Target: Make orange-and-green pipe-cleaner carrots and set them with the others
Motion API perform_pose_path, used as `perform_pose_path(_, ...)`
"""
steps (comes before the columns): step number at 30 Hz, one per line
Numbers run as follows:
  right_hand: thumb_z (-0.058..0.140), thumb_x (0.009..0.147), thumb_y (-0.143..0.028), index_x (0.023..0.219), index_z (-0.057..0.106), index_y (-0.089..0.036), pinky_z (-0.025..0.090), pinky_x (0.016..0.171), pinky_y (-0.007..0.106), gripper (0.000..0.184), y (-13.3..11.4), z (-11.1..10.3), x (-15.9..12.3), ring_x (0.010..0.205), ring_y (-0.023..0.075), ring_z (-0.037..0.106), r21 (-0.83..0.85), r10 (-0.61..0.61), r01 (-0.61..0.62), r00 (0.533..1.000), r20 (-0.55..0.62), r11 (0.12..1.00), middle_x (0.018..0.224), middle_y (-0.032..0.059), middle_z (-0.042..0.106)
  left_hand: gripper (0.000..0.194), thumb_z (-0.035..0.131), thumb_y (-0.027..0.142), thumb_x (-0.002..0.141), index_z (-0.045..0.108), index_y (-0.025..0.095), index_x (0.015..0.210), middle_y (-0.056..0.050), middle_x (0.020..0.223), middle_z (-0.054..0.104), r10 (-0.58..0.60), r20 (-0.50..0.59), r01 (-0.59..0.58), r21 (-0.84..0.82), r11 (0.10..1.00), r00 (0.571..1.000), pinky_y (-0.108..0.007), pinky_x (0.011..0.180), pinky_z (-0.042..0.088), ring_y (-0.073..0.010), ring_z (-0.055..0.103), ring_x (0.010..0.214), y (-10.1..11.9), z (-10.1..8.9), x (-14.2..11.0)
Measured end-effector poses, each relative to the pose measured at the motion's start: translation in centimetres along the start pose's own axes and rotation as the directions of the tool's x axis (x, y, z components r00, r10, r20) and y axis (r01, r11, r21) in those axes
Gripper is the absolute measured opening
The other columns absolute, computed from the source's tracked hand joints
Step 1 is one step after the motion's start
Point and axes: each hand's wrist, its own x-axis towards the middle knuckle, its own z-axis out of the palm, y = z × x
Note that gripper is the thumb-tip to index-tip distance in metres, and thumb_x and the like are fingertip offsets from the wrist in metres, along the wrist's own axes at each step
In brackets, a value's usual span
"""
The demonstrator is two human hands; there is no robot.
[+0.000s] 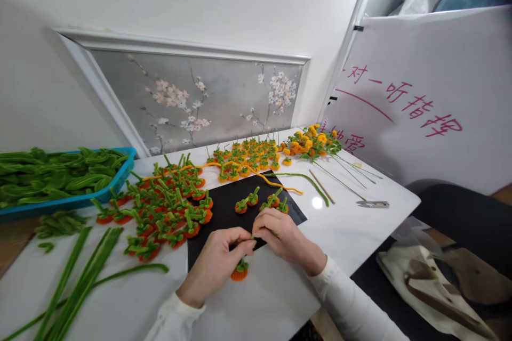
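My left hand (221,260) pinches thumb against finger above the middle front of the table. Just below its fingertips hangs an orange chenille flower head (239,273) with a green top, its stem going up into the pinch. My right hand (282,232) is closed too, its fingertips meeting the left ones; what lies between them is mostly hidden. Under and beyond both hands lies a black mat (224,200). Two finished-looking chenille pieces (247,203) rest on it, and several more (276,201) sit just behind my right hand.
Many orange pieces with green stems (168,213) stand left of the mat. Yellow-orange ones (252,157) and a bunch of wired flowers (312,141) are at the back. A blue basket (134,157), green chenille strips (80,287), thread snips (373,204) and a thin stick (322,186) lie around.
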Motion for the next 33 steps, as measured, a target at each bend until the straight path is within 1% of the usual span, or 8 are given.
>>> perform_pose_path(6,0.044,0.093,-0.017,0.084,0.058,-0.018,0.047,0.072,0.025,0.017,-0.15,0.07,0.0,0.078,0.0134,0.054,0.049,0.02,-0.02,1.0,-0.005,0.999,0.082,0.0042,0.058,0.031,0.051,0.03,0.084,0.062,0.016,0.059,-0.002,0.065,0.064,0.036,0.082,-0.026,-0.123,0.992,0.996,-0.024,0.062,0.041,-0.0153,0.057,0.066,0.41,-0.58,-0.2)
perform_pose_path(12,0.041,0.093,-0.017,0.083,0.055,-0.019,0.046,0.072,0.026,0.017,-0.14,-0.05,-0.12,0.078,0.0139,0.053,0.03,0.022,-0.022,1.0,0.017,0.999,0.083,0.0042,0.057,0.04,0.049,0.04,0.087,0.06,0.016,0.058,-0.004,0.072,0.064,0.022,0.17,0.022,-0.25,0.968,0.985,-0.024,0.072,0.044,-0.0176,0.061,0.079,0.55,-0.9,-0.41)
perform_pose_path(16,0.04,0.094,-0.018,0.082,0.053,-0.019,0.045,0.072,0.026,0.018,-0.16,-0.39,-0.04,0.077,0.0143,0.052,-0.003,0.043,-0.043,0.999,0.009,0.999,0.081,0.0042,0.056,0.041,0.04,0.048,0.09,0.064,0.016,0.08,-0.004,0.078,0.065,-0.038,0.177,0.078,-0.229,0.97,0.984,-0.021,0.056,0.042,-0.0137,0.054,0.066,0.97,-1.1,-0.42)
perform_pose_path(18,0.04,0.094,-0.018,0.082,0.053,-0.019,0.044,0.071,0.026,0.017,-0.22,-0.5,0.05,0.077,0.0145,0.052,-0.016,0.047,-0.046,0.999,0.008,0.999,0.081,0.0041,0.056,0.034,0.045,0.046,0.088,0.063,0.016,0.089,-0.003,0.08,0.065,-0.056,0.136,0.088,-0.241,0.967,0.989,-0.02,0.053,0.041,-0.0128,0.051,0.065,1.0,-0.93,-0.33)
perform_pose_path(22,0.041,0.093,-0.016,0.08,0.052,-0.019,0.043,0.071,0.027,0.016,-0.3,-0.46,0.21,0.076,0.0145,0.052,-0.035,0.039,-0.039,0.999,0.006,0.999,0.08,0.0038,0.056,0.021,0.059,0.036,0.078,0.059,0.016,0.072,0.003,0.062,0.052,-0.083,0.074,0.096,-0.19,0.977,0.994,-0.018,0.046,0.038,-0.0101,0.044,0.055,0.64,-0.28,-0.1)
perform_pose_path(26,0.042,0.093,-0.017,0.08,0.052,-0.019,0.043,0.071,0.027,0.017,-0.27,-0.3,0.24,0.075,0.0143,0.053,-0.052,0.016,-0.015,1.0,0.014,0.999,0.08,0.0038,0.058,0.031,0.055,0.039,0.081,0.058,0.015,0.061,0.003,0.057,0.051,-0.09,0.071,0.097,-0.099,0.99,0.993,-0.018,0.039,0.031,-0.008,0.039,0.045,0.47,-0.19,-0.09)
perform_pose_path(30,0.041,0.094,-0.018,0.08,0.053,-0.019,0.043,0.071,0.027,0.018,-0.22,-0.15,0.16,0.076,0.0141,0.053,-0.037,0.016,-0.016,1.0,0.011,0.999,0.08,0.0037,0.058,0.039,0.052,0.039,0.083,0.059,0.016,0.053,-0.004,0.067,0.066,-0.01,0.118,0.025,-0.126,0.992,0.993,-0.022,0.057,0.044,-0.0159,0.06,0.065,0.54,-0.63,-0.27)
perform_pose_path(33,0.041,0.093,-0.019,0.08,0.053,-0.019,0.043,0.071,0.027,0.018,-0.16,-0.03,0.05,0.075,0.0138,0.053,-0.022,0.011,-0.01,1.0,0.012,1.0,0.08,0.0033,0.058,0.04,0.051,0.041,0.085,0.06,0.016,0.055,-0.005,0.064,0.067,0.005,0.168,0.032,-0.214,0.976,0.986,-0.026,0.07,0.046,-0.0208,0.065,0.077,0.44,-0.81,-0.36)
